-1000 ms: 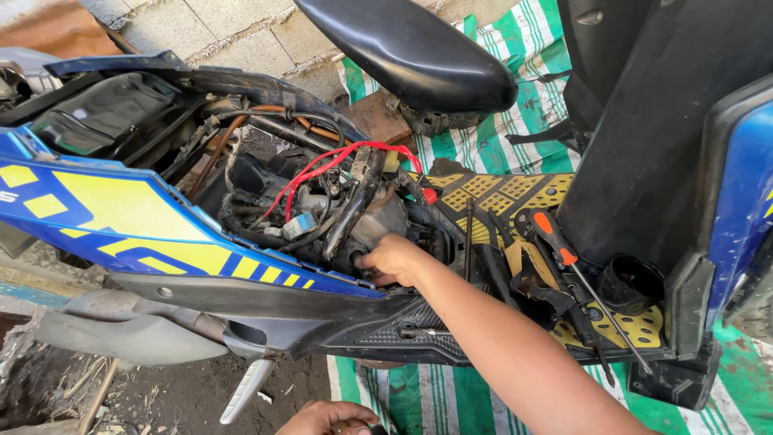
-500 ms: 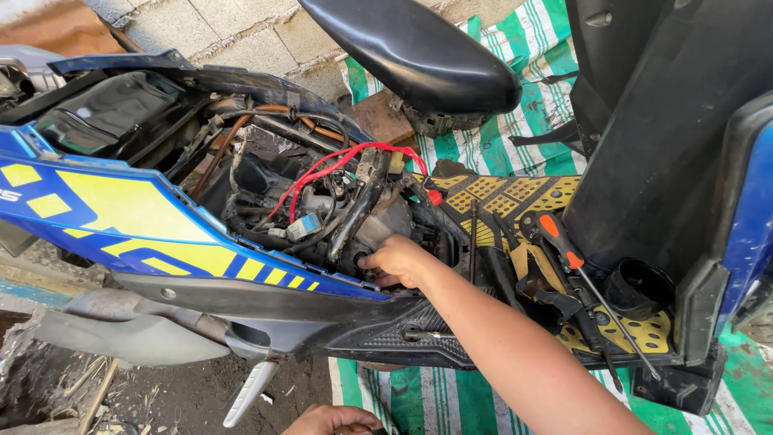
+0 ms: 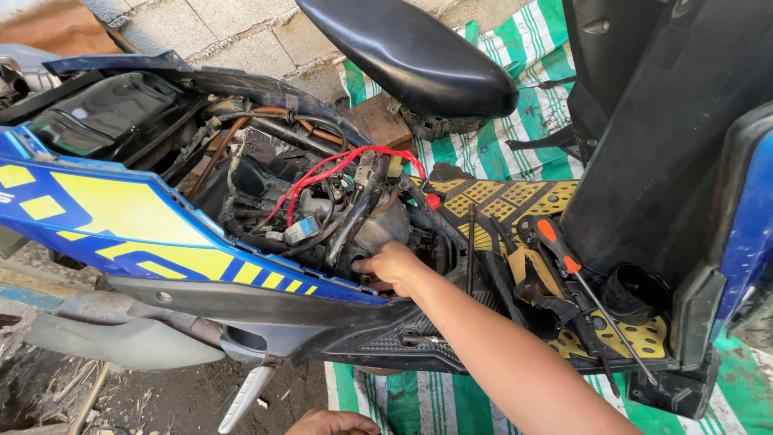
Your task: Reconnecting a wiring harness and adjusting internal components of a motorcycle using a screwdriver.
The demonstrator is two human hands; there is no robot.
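Under the raised scooter seat [image 3: 419, 56], the right hand [image 3: 392, 264] reaches into the engine bay, fingers curled narrowly against the grey engine housing [image 3: 378, 229] below the red wires [image 3: 334, 169]. Whether it grips anything, I cannot tell. Only the knuckles of the left hand [image 3: 330, 422] show at the bottom edge.

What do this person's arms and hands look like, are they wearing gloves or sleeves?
No gloves, no sleeves in view. The right hand is bare, and its forearm shows bare up to the picture's edge, with no watch or ring visible. Only a bare sliver of the left hand shows at the bottom edge.
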